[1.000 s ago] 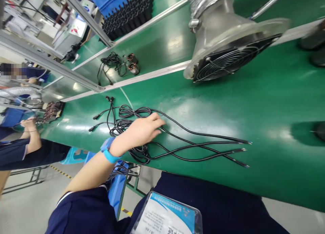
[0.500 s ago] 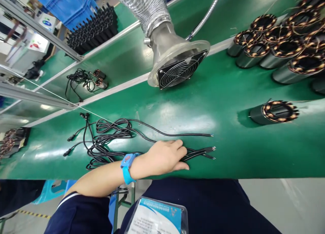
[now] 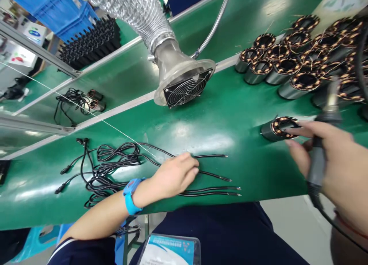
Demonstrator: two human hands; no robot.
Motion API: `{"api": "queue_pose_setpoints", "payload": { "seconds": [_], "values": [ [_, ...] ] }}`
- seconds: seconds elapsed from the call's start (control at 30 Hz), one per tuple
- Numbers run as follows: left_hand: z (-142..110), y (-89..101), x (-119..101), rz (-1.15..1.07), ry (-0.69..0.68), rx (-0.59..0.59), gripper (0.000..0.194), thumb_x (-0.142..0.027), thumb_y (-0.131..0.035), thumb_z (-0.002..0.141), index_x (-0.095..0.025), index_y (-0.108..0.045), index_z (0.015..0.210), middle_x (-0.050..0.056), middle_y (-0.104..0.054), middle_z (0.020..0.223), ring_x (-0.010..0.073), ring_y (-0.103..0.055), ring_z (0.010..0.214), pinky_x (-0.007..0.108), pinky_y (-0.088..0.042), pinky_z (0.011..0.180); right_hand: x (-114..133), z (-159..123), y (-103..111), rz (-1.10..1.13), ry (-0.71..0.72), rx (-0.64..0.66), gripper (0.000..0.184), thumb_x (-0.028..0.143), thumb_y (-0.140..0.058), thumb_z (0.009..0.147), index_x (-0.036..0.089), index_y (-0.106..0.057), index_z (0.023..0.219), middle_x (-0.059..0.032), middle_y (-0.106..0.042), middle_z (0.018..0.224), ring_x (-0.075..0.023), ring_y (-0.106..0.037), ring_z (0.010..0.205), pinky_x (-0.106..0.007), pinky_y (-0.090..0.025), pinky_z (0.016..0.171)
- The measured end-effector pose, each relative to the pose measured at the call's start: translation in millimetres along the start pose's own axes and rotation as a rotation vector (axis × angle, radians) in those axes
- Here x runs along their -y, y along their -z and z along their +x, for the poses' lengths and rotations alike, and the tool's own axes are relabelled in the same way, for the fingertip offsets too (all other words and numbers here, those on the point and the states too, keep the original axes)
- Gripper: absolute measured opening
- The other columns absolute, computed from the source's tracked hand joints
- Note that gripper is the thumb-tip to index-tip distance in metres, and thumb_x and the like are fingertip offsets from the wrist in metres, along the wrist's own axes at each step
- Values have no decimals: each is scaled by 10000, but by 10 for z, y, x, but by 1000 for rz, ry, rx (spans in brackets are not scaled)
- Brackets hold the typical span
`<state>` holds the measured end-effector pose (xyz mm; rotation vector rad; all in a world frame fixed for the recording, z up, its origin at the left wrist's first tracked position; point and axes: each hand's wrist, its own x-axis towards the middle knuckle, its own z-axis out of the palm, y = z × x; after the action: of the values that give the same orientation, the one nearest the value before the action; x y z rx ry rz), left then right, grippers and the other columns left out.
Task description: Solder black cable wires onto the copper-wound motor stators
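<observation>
My left hand [image 3: 176,174], a blue band on its wrist, rests on the black cables with its fingers curled over one cable [image 3: 211,156]. The cables' stripped ends point right, while their coiled lengths [image 3: 115,169] and plugs lie to the left. In my right hand [image 3: 330,150] is a soldering iron [image 3: 317,161], its metal end pointing up and away. The thumb and index finger of that hand reach to a motor stator [image 3: 270,131] with copper windings, lying on its side. Whether they press it cannot be made out.
Several more stators [image 3: 299,85] stand together at the back right. A fume extractor with a fan grille [image 3: 186,92] hangs over the bench's middle. Blue crates [image 3: 60,12] and a block of black parts [image 3: 92,43] are behind the bench at left.
My right hand has come into view from the right with the soldering iron and reached the single stator. My left hand has shifted up across the cables, and their ends have spread apart.
</observation>
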<state>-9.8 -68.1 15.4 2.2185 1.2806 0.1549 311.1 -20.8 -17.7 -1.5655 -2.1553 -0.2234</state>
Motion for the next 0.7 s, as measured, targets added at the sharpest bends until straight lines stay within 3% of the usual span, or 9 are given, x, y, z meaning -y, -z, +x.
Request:
{"api": "queue_pose_setpoints", "payload": {
  "seconds": [0.1,0.17,0.33,0.5,0.6,0.7],
  "values": [
    [98,134,104,-232,125,-132,318,-198,-356,969,-129,-660,905,64,-641,861,136,-594,829,266,-488,799,178,207,-106,-98,199,-105,309,305,-518,966,122,-588,1206,-74,-712,864,-172,-630,695,-267,-410,556],
    [142,191,192,-331,189,-172,287,-207,-402,949,-134,-670,874,57,-645,854,133,-589,831,269,-481,813,258,326,-161,-104,299,-108,265,249,-528,952,109,-602,1165,-54,-670,740,-180,-567,643,-284,-383,543],
    [215,290,332,-584,433,-222,268,-286,-412,941,-136,-634,946,-3,-598,716,93,-526,594,224,-416,591,443,475,-247,183,549,51,266,117,-473,913,163,-567,1157,-65,-660,780,-219,-573,772,-312,-454,643],
    [304,381,383,-708,519,-341,122,-211,-520,886,-131,-571,811,-36,-531,705,66,-439,631,206,-373,650,675,485,-255,416,492,81,226,225,-474,939,191,-534,1154,-62,-683,881,-207,-620,755,-330,-487,645],
    [375,358,433,-821,534,-273,172,-276,-535,900,-125,-562,822,-36,-510,724,66,-414,650,216,-364,673,835,470,-254,455,430,147,300,337,-472,967,183,-504,1223,-84,-682,953,-222,-648,790,-352,-516,680],
    [495,290,505,-810,443,-181,183,-270,-534,904,-122,-613,974,-26,-532,764,82,-443,694,232,-375,708,1006,438,-297,454,366,175,415,454,-477,962,171,-481,1265,-112,-672,996,-252,-657,836,-381,-537,698]
  ]
}}
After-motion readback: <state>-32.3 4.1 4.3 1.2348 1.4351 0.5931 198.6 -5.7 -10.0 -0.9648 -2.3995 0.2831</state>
